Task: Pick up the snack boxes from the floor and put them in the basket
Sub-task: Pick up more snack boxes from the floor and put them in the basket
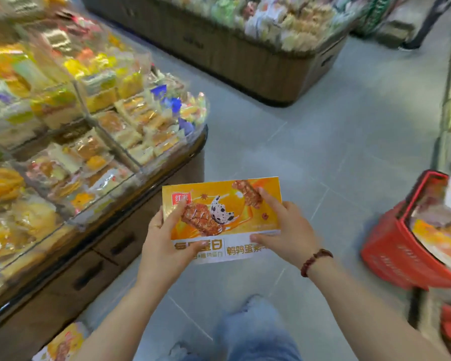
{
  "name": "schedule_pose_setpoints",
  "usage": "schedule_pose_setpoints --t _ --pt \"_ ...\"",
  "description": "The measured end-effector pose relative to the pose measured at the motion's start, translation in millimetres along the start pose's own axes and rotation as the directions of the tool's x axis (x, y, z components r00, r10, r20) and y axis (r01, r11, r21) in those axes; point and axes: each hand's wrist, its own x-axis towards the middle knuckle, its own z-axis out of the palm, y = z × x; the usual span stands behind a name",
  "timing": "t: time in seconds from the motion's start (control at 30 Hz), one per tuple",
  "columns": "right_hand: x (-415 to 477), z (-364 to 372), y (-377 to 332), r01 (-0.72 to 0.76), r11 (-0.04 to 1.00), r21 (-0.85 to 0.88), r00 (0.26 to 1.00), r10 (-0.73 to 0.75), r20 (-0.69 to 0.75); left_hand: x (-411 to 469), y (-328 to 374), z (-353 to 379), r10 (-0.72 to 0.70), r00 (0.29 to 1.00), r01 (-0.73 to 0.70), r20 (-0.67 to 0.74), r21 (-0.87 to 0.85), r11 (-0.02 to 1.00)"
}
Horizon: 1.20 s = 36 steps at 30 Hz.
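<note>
Near left, I see a spare box (63, 343) on the floor (193, 308). My left grip (164, 243) and right grip (284, 230) each pinch an end of the box (224, 212), above the floor. Right, the basket (385, 256) holds more boxes (438, 238).

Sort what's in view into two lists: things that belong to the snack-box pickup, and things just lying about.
Job in hand:
snack box, gripped by left hand and right hand
second snack box, down by the counter's foot
red basket, already holding boxes

Just there:
pastry display counter
far snack bin
bead bracelet on the right wrist
</note>
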Motion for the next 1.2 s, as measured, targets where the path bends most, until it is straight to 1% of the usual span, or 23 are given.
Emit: schedule_pose_setpoints --t 0.1,0.23,0.33,0.4,0.47,0.53,0.6,0.8,0.97,1.07,1.2 --pt "-20 -43 42 -0.107 0.994 0.032 0.986 0.11 -0.127 25 50 38 0.121 0.988 -0.123 0.101 0.014 0.992" --pt "-32 -93 104 -0.216 0.969 0.121 0.931 0.241 -0.273 55 121 105 0.283 0.934 -0.287 0.221 -0.01 0.958" --pt "-36 -126 147 -0.279 0.943 0.183 0.874 0.329 -0.357 80 166 158 0.341 0.892 -0.332 0.298 -0.082 0.94" --pt "-41 -143 176 -0.317 0.922 0.222 0.84 0.382 -0.387 94 191 195 0.364 0.863 -0.358 0.35 -0.084 0.93" --pt "-49 -156 204 -0.359 0.895 0.265 0.801 0.441 -0.405 97 219 236 0.371 0.855 -0.353 0.364 -0.116 0.928" --pt "-56 -168 231 -0.404 0.863 0.304 0.759 0.501 -0.415 93 245 275 0.376 0.854 -0.359 0.36 -0.116 0.926" --pt "-64 -178 256 -0.461 0.821 0.336 0.707 0.569 -0.419 89 266 309 0.387 0.832 -0.384 0.398 -0.091 0.919" --pt "-71 -208 320 -0.572 0.706 0.418 0.561 0.708 -0.429 104 314 396 0.42 0.711 -0.443 0.564 -0.104 0.89" --pt "-49 -235 374 -0.636 0.619 0.461 0.469 0.784 -0.406 137 346 473 0.409 0.633 -0.471 0.657 -0.092 0.877" --pt "-29 -254 406 -0.651 0.558 0.515 0.398 0.828 -0.394 161 372 524 0.417 0.561 -0.502 0.715 -0.107 0.858" --pt "-11 -281 444 -0.701 0.429 0.57 0.276 0.9 -0.338 188 408 590 0.411 0.409 -0.583 0.815 -0.113 0.804"
